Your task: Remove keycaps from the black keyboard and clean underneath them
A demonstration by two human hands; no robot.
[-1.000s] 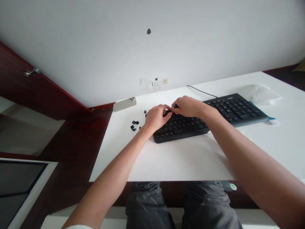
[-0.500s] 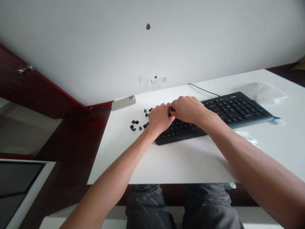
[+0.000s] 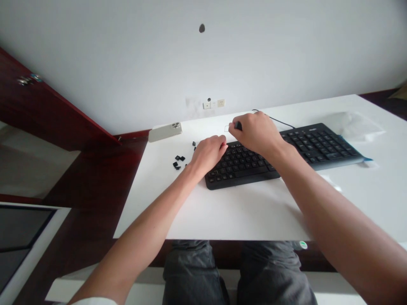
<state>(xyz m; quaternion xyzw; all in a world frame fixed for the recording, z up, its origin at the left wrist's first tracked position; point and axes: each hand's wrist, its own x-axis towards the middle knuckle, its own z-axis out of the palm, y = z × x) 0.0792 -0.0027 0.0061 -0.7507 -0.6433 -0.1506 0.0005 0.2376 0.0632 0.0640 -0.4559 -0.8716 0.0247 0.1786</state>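
Note:
A black keyboard (image 3: 251, 163) lies slanted on the white table. My right hand (image 3: 254, 131) is closed around the dark handle of a keycap puller (image 3: 238, 125), raised over the keyboard's back edge. The puller's thin wire loop points left, with nothing visible in it. My left hand (image 3: 208, 151) rests at the keyboard's left end, fingers pinched together; whatever they may hold is hidden. Loose black keycaps (image 3: 178, 162) lie left of that hand, which partly hides the pile.
A phone (image 3: 165, 131) lies face down at the table's back left. The keyboard's cable (image 3: 280, 122) runs toward the wall. Clear plastic bags (image 3: 356, 125) lie at the right. The white table (image 3: 203, 216) ends just before my legs.
My hands, together over the keyboard's left part before, have come apart. The right one has risen up and back with the puller, whose wire loop now shows. The left has shifted slightly.

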